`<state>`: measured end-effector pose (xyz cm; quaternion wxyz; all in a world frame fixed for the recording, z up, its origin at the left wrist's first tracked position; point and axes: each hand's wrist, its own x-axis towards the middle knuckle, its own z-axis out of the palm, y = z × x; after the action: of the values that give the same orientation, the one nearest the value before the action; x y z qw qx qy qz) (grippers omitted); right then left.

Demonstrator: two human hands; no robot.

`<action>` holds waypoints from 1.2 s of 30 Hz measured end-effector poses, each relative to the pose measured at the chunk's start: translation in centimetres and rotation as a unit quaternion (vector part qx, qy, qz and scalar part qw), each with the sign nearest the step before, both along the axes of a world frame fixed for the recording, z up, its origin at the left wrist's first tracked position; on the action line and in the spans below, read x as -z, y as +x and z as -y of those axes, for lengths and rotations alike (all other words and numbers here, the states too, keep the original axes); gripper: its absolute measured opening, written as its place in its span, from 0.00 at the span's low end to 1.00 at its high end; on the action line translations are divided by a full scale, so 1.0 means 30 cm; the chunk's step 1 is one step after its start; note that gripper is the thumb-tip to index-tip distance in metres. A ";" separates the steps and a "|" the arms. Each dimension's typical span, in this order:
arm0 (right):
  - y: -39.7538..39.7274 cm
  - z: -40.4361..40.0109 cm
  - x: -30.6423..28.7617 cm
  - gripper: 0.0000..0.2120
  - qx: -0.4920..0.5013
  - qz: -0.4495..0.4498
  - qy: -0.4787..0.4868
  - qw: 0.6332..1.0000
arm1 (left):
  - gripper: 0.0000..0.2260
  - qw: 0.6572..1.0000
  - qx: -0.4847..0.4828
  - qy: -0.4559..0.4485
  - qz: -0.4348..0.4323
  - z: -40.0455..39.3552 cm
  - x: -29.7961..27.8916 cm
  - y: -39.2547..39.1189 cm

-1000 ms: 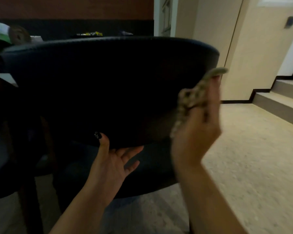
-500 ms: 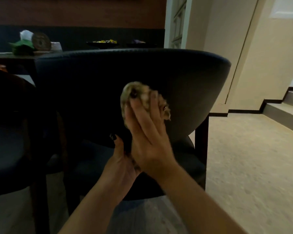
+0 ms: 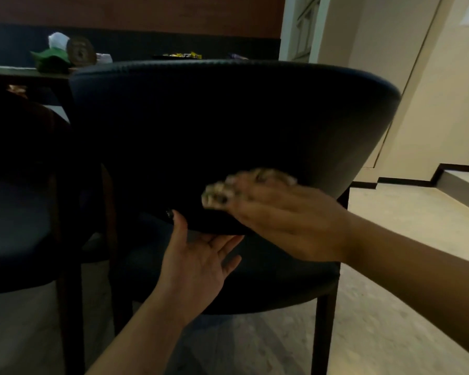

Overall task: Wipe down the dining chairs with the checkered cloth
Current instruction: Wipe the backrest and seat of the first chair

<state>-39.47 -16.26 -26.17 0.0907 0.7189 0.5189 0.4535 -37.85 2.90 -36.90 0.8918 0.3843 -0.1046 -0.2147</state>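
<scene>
From the head camera we count two dark upholstered dining chairs, one cloth and two hands. The nearer dark blue-black chair with a curved padded backrest fills the middle of the view, its back turned toward us; a second dark chair of the same kind stands just beside it on the left, mostly in shadow.

Our right hand lies flat against the lower part of the nearer chair's backrest, fingers extended, pressing the beige-and-brown checkered cloth onto the upholstery. The cloth is bunched and blurred, showing past the fingertips and along the upper edge of the hand; its check pattern is barely readable.

Our left hand is below, palm up and fingers spread and relaxed, its dark-nailed thumb touching the bottom edge of the backrest; it holds nothing.

Behind the chairs, a dark wooden bench carries a green and white bundle, a round brownish object and, farther right, some yellow-wrapped items; we cannot tell what they are. The floor is pale and speckled, cream walls and a door stand to the right, and a black-edged step rises at the far right.
</scene>
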 end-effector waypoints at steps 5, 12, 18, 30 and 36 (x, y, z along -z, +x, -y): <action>0.004 -0.116 -0.073 0.13 -0.012 0.127 0.174 0.976 | 0.41 0.999 -0.015 -0.021 -0.022 0.003 0.010 -0.015; 0.005 -0.066 0.248 0.19 0.059 -0.119 0.001 0.991 | 0.35 0.992 -0.101 0.046 -0.054 -0.138 0.038 -0.042; 0.073 -0.207 0.596 0.23 0.202 -0.364 0.146 0.897 | 0.22 0.906 -0.376 0.066 -0.183 -0.356 0.144 -0.049; 0.262 -0.802 0.652 0.25 0.245 -0.373 0.095 0.890 | 0.16 0.795 -0.510 0.105 -0.312 -0.411 0.246 -0.039; 0.176 -0.607 0.655 0.24 0.197 -0.348 0.017 0.916 | 0.19 0.812 -0.472 0.095 -0.331 -0.329 0.250 -0.020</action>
<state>-34.18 1.96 -45.81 -0.0203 0.9206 0.3575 0.1561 -38.46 12.78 -44.40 0.8231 0.3750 0.4122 0.1090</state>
